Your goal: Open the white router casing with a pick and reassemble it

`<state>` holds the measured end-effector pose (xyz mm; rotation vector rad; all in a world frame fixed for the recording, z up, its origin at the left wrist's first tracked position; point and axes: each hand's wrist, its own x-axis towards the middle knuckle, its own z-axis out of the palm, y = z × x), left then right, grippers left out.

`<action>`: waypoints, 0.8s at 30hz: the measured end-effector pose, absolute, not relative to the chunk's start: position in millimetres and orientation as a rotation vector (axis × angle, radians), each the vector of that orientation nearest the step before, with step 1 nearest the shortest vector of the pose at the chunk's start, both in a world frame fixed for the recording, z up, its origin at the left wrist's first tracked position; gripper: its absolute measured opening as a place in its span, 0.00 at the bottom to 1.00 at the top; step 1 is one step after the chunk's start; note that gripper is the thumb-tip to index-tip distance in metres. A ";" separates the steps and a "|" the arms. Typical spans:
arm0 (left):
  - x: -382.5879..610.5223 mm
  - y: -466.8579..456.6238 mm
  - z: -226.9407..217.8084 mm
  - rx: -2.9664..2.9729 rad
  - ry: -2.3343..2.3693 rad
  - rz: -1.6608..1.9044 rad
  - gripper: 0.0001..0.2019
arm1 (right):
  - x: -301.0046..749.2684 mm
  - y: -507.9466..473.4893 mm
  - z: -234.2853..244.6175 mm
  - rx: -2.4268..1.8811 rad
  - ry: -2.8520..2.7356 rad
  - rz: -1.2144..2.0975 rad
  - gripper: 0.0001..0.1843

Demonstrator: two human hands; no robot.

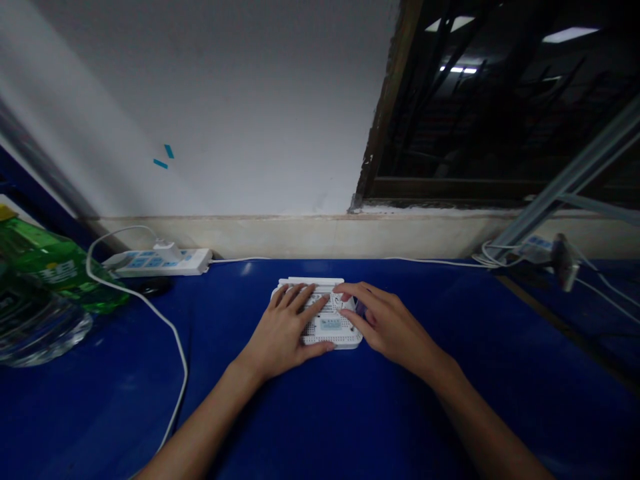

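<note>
A flat white plastic box (pixel 331 325), looking like a router, lies on the blue table in front of me. Rows of small vent holes and a pale label show on its upper face, and a white bar runs along its far edge. My left hand (pixel 287 327) rests on the box's left part with fingers spread, its thumb along the near edge. Over the right part, my right hand (pixel 383 320) has its thumb and index finger curled toward each other at the box's surface. Whatever is between those fingertips is too small to make out.
The blue table (pixel 320 413) meets a wall at the back. A white power strip (pixel 170 262) with a plugged-in charger stands back left, its white cable (pixel 183 347) trailing forward. Large bottles (pixel 50 267) stand at left. A metal strut (pixel 565 180) and cables are at right.
</note>
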<state>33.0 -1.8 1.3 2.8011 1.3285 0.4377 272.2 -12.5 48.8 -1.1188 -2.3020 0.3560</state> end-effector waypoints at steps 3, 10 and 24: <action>32.6 -1.8 1.1 2.799 1.330 0.451 0.42 | 272.7 -13.0 50.2 -1.081 -2.293 0.373 0.28; 32.0 -1.8 -0.6 2.800 1.306 0.458 0.41 | 275.7 -12.9 50.8 -1.091 -2.272 0.365 0.21; 32.5 -0.4 -2.2 2.809 1.308 0.484 0.42 | 281.7 -16.2 53.3 -1.041 -2.376 0.278 0.32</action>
